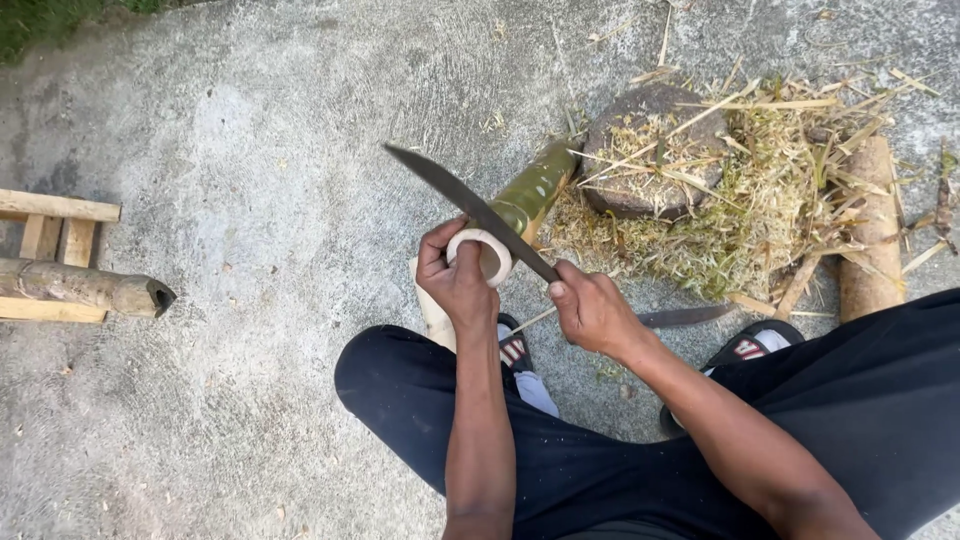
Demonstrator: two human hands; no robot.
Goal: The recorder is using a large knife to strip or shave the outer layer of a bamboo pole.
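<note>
A green bamboo pole [528, 195] is held at its cut end by the left hand [458, 280], with the fingers curled shut around the pale, hollow rim. The pole lies slanted on the concrete ground [250, 200], and its far end is rested by a flat stone [650, 150] covered with shavings [760, 200]. A long knife [470, 208] is gripped by the right hand [592, 312] — the fingers are closed tight on the handle, and the blade is laid across the rim. The bamboo looks stiff and hard, and its green skin is probably smooth and a bit slippery, so it is best held near the cut end, away from the blade. It is hollow, so it is likely quite light. A log [872, 230] is seen at the right — a wooden frame [50, 240] at the left.
</note>
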